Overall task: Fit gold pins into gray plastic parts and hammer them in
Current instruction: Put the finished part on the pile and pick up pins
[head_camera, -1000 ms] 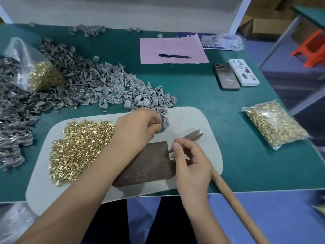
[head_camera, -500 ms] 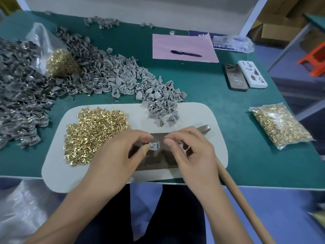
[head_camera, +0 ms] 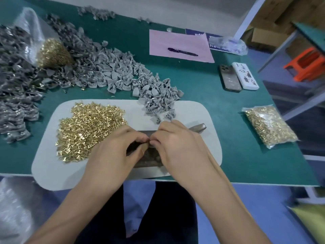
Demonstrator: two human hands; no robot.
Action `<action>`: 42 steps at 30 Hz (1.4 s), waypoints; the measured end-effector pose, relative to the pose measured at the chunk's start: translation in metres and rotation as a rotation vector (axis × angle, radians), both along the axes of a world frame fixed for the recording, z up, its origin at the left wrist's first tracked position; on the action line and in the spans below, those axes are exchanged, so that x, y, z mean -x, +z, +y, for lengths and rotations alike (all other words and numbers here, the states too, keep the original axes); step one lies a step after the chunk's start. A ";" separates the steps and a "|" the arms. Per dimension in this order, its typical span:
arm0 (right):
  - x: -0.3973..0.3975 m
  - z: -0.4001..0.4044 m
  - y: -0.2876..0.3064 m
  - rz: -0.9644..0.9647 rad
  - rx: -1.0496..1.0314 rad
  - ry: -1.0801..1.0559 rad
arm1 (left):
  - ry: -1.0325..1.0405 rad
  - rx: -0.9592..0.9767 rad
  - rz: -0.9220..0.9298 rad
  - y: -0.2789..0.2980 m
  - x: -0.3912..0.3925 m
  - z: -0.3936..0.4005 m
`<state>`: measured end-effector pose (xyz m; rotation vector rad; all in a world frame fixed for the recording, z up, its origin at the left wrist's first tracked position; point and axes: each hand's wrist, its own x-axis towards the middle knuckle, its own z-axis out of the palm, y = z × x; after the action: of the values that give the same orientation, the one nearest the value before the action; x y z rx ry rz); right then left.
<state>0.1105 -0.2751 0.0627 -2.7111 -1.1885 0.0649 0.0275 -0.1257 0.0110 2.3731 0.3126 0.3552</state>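
Note:
My left hand (head_camera: 119, 150) and my right hand (head_camera: 177, 147) meet fingertip to fingertip over the dark metal block (head_camera: 149, 160) on the white mat (head_camera: 202, 117). The left hand pinches a gray plastic part, almost hidden by the fingers. The right thumb and forefinger pinch a tiny gold pin against it, which is barely visible. A heap of loose gold pins (head_camera: 88, 131) lies on the mat to the left. Gray parts (head_camera: 158, 101) spill onto the mat's far edge. The hammer's head (head_camera: 198, 128) lies behind my right hand, and my forearm covers its wooden handle.
A large pile of gray parts (head_camera: 15, 88) covers the green table's left side, with an open bag of pins (head_camera: 52, 53) in it. A sealed bag of pins (head_camera: 269, 125) lies on the right. Two phones (head_camera: 235, 78) and pink paper with a pen (head_camera: 182, 51) lie farther back.
My left hand brought a gray part from the pile to the block. The right hand moved left to meet it, and the fingertips have closed together over the part.

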 end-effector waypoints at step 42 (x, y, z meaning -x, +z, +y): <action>-0.007 -0.088 -0.036 0.168 -0.325 -0.665 | 0.041 -0.085 -0.012 0.002 0.000 0.000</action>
<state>0.1179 -0.3627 0.0271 -2.5915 -0.1920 0.0067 0.0277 -0.1253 0.0125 2.4496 0.3477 0.4094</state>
